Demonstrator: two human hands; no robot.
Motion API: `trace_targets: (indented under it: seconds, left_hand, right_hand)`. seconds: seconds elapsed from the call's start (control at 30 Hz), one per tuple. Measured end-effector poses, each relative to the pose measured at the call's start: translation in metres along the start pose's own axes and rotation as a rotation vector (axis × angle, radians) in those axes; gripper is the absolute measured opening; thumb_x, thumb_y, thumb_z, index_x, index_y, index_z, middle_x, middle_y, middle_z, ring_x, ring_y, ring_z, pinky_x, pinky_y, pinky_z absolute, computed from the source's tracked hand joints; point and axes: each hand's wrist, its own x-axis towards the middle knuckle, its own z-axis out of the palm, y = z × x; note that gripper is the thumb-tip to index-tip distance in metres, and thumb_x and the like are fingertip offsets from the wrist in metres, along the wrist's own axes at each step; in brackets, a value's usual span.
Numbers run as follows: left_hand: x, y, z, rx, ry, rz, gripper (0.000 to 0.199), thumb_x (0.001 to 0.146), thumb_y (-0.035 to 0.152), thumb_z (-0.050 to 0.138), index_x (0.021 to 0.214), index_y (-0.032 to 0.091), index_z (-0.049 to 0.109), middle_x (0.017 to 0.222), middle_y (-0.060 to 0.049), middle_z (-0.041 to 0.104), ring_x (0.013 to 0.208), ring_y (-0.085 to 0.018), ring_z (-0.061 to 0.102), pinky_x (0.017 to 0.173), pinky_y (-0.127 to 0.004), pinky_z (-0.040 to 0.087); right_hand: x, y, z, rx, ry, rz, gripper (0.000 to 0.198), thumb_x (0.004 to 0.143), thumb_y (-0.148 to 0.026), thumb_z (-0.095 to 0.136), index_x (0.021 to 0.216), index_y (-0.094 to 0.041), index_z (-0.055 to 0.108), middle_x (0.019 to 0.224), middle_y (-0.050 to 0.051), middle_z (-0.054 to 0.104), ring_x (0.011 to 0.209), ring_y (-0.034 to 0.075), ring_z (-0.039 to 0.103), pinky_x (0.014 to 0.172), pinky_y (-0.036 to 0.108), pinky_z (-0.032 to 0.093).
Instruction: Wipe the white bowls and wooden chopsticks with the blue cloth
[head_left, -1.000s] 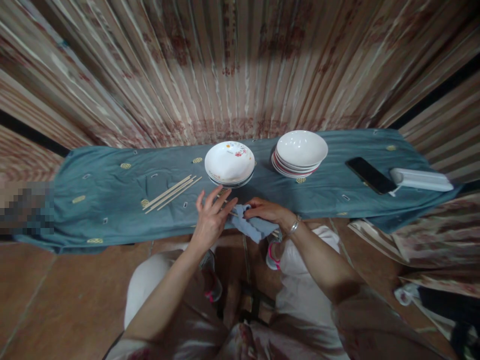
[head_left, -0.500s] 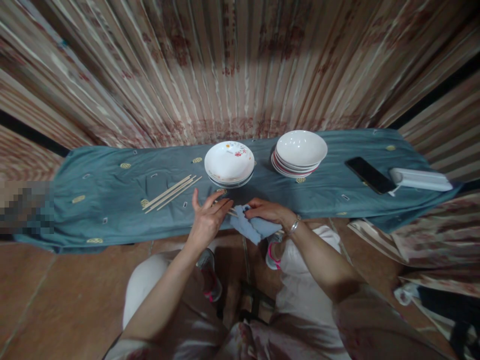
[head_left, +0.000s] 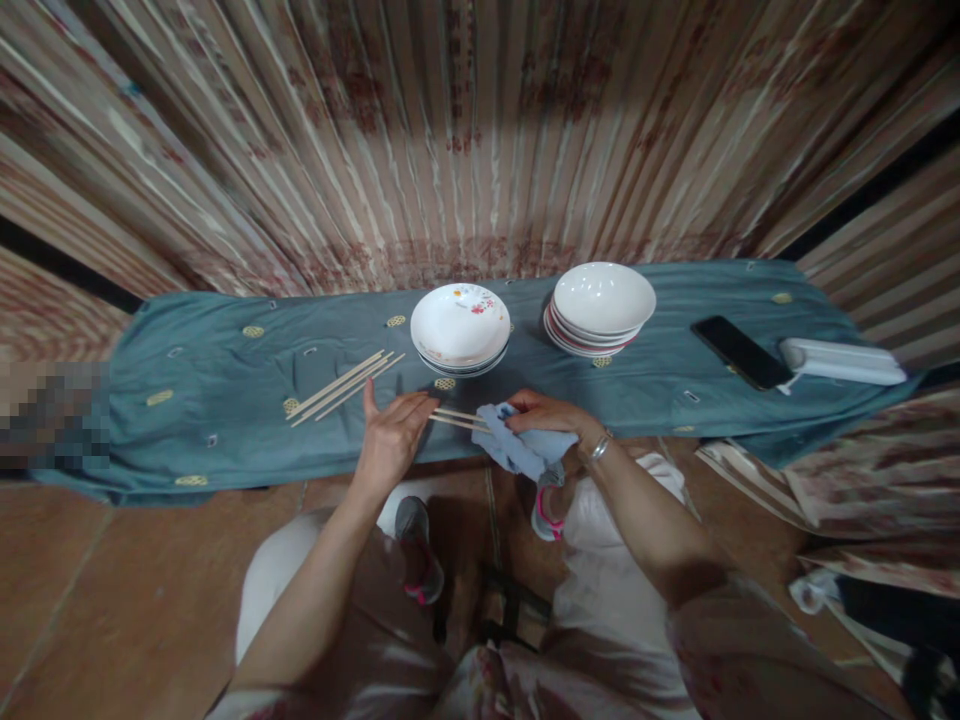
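A pair of light wooden chopsticks [head_left: 456,418] stretches between my two hands over the front part of the table. My left hand [head_left: 394,430] is closed on their left ends, with its thumb sticking up. A pale blue cloth [head_left: 517,440] is wrapped round their right part, and my right hand [head_left: 551,415] grips it there. The right ends of the chopsticks are hidden by the cloth. Beyond my left hand, several more chopsticks [head_left: 341,388] lie side by side on the tablecloth.
The long table wears a teal patterned tablecloth [head_left: 217,385]. Stacked floral plates [head_left: 459,325] stand mid-table, stacked white bowls [head_left: 604,300] right of them. A black phone [head_left: 739,350] and a white device [head_left: 844,360] lie at the right. A curtain [head_left: 465,130] hangs behind.
My hands have drawn apart, the left moving left and the right slightly right with the cloth. More of the chopsticks now shows between them.
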Motion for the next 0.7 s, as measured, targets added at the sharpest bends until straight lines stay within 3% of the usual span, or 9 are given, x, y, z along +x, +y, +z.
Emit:
trace_targets:
  seconds: [0.1, 0.2, 0.33, 0.4, 0.47, 0.6, 0.7]
  left_hand:
    - [-0.003, -0.005, -0.004, 0.011, 0.001, -0.027, 0.026, 0.093, 0.023, 0.041, 0.103, 0.022, 0.065, 0.100, -0.006, 0.072, 0.092, -0.019, 0.067, 0.111, -0.061, 0.005]
    - [-0.007, -0.013, -0.006, 0.016, 0.009, -0.058, 0.027, 0.093, 0.024, 0.040, 0.101, 0.022, 0.066, 0.096, -0.006, 0.073, 0.088, -0.019, 0.067, 0.111, -0.059, 0.009]
    - [-0.013, -0.024, -0.004, -0.095, 0.029, -0.189, 0.028, 0.090, 0.029, 0.043, 0.096, 0.020, 0.069, 0.092, -0.008, 0.073, 0.085, -0.021, 0.067, 0.106, -0.053, 0.029]
    - [-0.014, -0.023, -0.001, -0.272, 0.034, -0.328, 0.028, 0.087, 0.033, 0.047, 0.093, 0.018, 0.070, 0.088, -0.009, 0.073, 0.083, -0.022, 0.067, 0.094, -0.045, 0.043]
    - [-0.012, -0.015, 0.003, -0.544, 0.027, -0.516, 0.028, 0.083, 0.038, 0.054, 0.089, 0.017, 0.072, 0.079, -0.008, 0.072, 0.073, -0.021, 0.066, 0.078, -0.036, 0.050]
    - [-0.003, 0.011, 0.007, -1.205, -0.046, -0.895, 0.029, 0.070, 0.041, 0.069, 0.081, 0.015, 0.072, 0.064, -0.002, 0.067, 0.054, -0.012, 0.058, 0.060, -0.026, 0.049]
    - [0.003, 0.028, 0.008, -1.484, -0.103, -1.045, 0.033, 0.062, 0.039, 0.077, 0.083, 0.013, 0.072, 0.059, 0.000, 0.063, 0.052, -0.009, 0.056, 0.057, -0.022, 0.049]
  right_hand:
    - [-0.004, 0.000, -0.003, -0.004, 0.003, 0.046, 0.019, 0.057, -0.027, 0.070, 0.068, -0.013, 0.065, 0.060, -0.003, 0.062, 0.052, 0.010, 0.051, 0.049, 0.021, 0.038]
    - [-0.008, 0.003, -0.007, 0.051, 0.148, 0.037, 0.021, 0.057, -0.030, 0.073, 0.070, -0.015, 0.065, 0.062, -0.004, 0.062, 0.056, 0.011, 0.054, 0.052, 0.022, 0.040]
    - [-0.009, 0.009, -0.016, 0.207, 0.357, -0.027, 0.029, 0.055, -0.034, 0.077, 0.075, -0.017, 0.065, 0.062, -0.004, 0.063, 0.058, 0.012, 0.056, 0.056, 0.024, 0.044]
    - [-0.006, 0.010, -0.018, 0.283, 0.401, -0.053, 0.031, 0.056, -0.039, 0.077, 0.075, -0.017, 0.064, 0.059, -0.003, 0.062, 0.057, 0.013, 0.057, 0.055, 0.025, 0.044]
    - [-0.002, 0.008, -0.017, 0.349, 0.414, -0.079, 0.034, 0.057, -0.044, 0.077, 0.073, -0.018, 0.064, 0.057, -0.002, 0.061, 0.057, 0.014, 0.058, 0.055, 0.026, 0.044]
    - [0.007, 0.004, -0.002, 0.393, 0.322, -0.140, 0.039, 0.060, -0.055, 0.072, 0.071, -0.019, 0.062, 0.062, 0.001, 0.064, 0.061, 0.015, 0.059, 0.058, 0.026, 0.045]
    - [0.015, 0.007, 0.012, 0.345, 0.263, -0.172, 0.041, 0.063, -0.059, 0.069, 0.065, -0.019, 0.059, 0.061, -0.001, 0.061, 0.059, 0.012, 0.055, 0.057, 0.024, 0.043]
